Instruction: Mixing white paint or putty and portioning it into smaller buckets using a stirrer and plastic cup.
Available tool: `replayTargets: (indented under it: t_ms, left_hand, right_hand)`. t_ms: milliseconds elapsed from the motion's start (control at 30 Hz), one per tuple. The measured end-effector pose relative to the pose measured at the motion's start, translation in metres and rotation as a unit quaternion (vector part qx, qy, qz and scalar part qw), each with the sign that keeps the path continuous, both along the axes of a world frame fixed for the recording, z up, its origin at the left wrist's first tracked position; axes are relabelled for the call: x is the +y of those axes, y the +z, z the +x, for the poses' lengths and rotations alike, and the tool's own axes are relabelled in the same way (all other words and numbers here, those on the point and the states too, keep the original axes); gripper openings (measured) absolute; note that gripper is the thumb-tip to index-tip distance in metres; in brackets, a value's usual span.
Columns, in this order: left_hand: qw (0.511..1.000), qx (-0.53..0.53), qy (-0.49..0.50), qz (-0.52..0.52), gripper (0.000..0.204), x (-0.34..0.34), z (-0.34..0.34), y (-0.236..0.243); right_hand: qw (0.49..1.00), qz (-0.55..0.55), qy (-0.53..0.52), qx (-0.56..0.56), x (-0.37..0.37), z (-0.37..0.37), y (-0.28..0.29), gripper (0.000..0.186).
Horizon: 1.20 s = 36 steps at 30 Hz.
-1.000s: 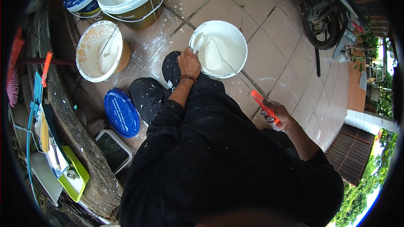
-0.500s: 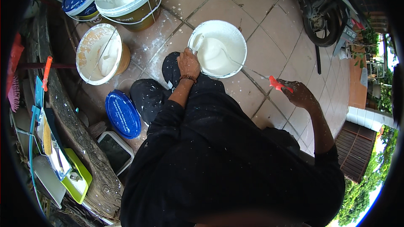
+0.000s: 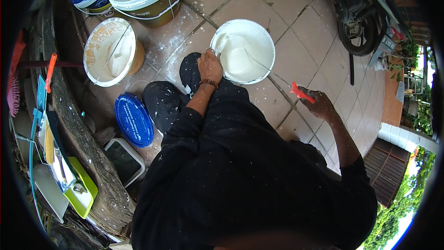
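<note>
A white bucket (image 3: pixel 270 60) of white liquid paint (image 3: pixel 238 60) stands on the tiles by my knees. My left hand (image 3: pixel 210 68) is closed on its near-left rim, a beaded bracelet at the wrist. Just inside the rim by those fingers is a white-coated piece (image 3: pixel 223 42); I cannot tell whether I hold it. My right hand (image 3: pixel 318 104), to the right of the bucket, grips the orange handle (image 3: pixel 301 93) of a thin metal rod. The rod slants over the rim, and its far end reaches into the bucket.
Left stands a paint-smeared bucket (image 3: pixel 135 65) with a rod across it. Behind are a large paint bucket (image 3: pixel 157 14) with a pale pole and a blue-lidded tub (image 3: pixel 95 1). A blue lid (image 3: pixel 134 119), wooden log (image 3: pixel 99 171) and green tray (image 3: pixel 83 194) lie left; a motorbike (image 3: pixel 358 32) stands far right.
My right hand has shifted slightly left and down, bringing the orange handle closer to the bucket. My left hand stays at the rim. The whole view has moved slightly.
</note>
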<state>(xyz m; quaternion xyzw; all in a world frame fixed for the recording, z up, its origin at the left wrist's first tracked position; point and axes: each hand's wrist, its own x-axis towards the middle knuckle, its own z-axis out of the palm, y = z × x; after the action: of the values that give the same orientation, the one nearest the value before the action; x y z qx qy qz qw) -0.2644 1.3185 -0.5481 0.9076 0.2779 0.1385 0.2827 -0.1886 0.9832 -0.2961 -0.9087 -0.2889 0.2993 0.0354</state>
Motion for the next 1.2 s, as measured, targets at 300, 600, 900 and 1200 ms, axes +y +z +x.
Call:
replayTargets:
  t_ms: [300,600,900,1200]
  left_hand:
    - [1.0,0.004,0.0,-0.001,0.027,0.0,0.001,-0.001]
    - [1.0,0.022,-0.001,-0.003,0.029,0.001,0.001,0.001]
    - [1.0,-0.016,0.003,-0.005,0.029,0.001,0.001,-0.003]
    - [1.0,-0.007,0.007,-0.012,0.029,0.0,0.002,-0.005]
  right_hand:
    - [0.999,-0.019,0.028,-0.026,-0.012,0.017,0.02,0.041]
    - [0.988,-0.127,0.055,-0.069,-0.008,0.016,0.053,0.043]
    - [0.994,-0.068,0.03,-0.085,-0.034,0.015,0.004,0.029]
    - [0.998,0.035,0.023,-0.046,-0.064,-0.004,-0.027,0.046]
